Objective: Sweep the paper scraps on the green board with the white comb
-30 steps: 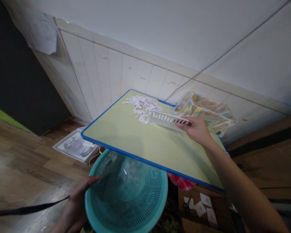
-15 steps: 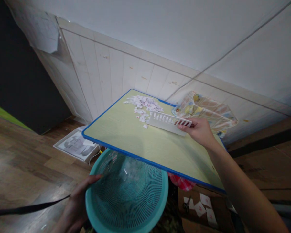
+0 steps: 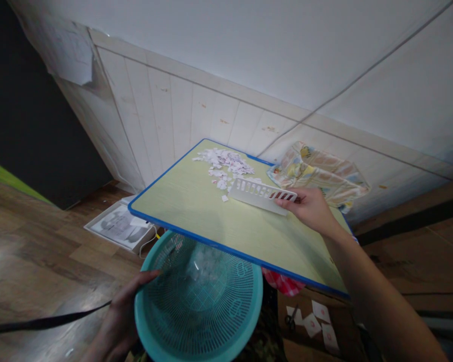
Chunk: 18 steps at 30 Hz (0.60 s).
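My right hand grips one end of a white slotted plastic strip, held on its edge at the tabletop. Its far end reaches the small paper scraps heaped toward the back of the table, which has a pale yellow-green top and blue edging. With the thumb over the rim, my left hand holds a turquoise plastic basket under the table's front edge. Inside the basket lies a crumpled clear plastic piece; its exact kind is unclear.
A patterned cloth lies at the table's back right against the white panelled wall. On the floor at left is an open white box. Scissors and several white cards lie below the table at right.
The strip in my right hand has shifted slightly toward the front of the table and tilted a little. The left hand and basket stay nearly in place.
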Each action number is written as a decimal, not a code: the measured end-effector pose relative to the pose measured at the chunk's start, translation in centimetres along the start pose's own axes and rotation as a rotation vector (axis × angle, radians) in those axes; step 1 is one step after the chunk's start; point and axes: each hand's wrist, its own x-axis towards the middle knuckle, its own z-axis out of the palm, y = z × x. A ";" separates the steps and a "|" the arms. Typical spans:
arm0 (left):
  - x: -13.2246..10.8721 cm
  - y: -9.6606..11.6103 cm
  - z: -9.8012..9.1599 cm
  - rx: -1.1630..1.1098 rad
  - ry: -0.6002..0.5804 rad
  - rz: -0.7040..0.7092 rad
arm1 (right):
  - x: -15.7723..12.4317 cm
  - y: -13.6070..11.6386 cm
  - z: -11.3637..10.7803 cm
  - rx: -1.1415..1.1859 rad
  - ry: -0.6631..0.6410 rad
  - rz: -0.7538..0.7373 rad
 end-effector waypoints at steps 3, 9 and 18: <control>0.1 0.0 -0.1 0.011 -0.018 0.021 | -0.2 0.0 -0.2 0.025 -0.044 0.002; 0.2 0.0 -0.1 -0.009 -0.004 0.016 | -0.7 -0.6 -1.0 0.060 -0.021 0.003; 0.1 0.0 -0.1 -0.014 -0.013 0.012 | 0.9 -0.5 0.5 0.021 -0.035 -0.039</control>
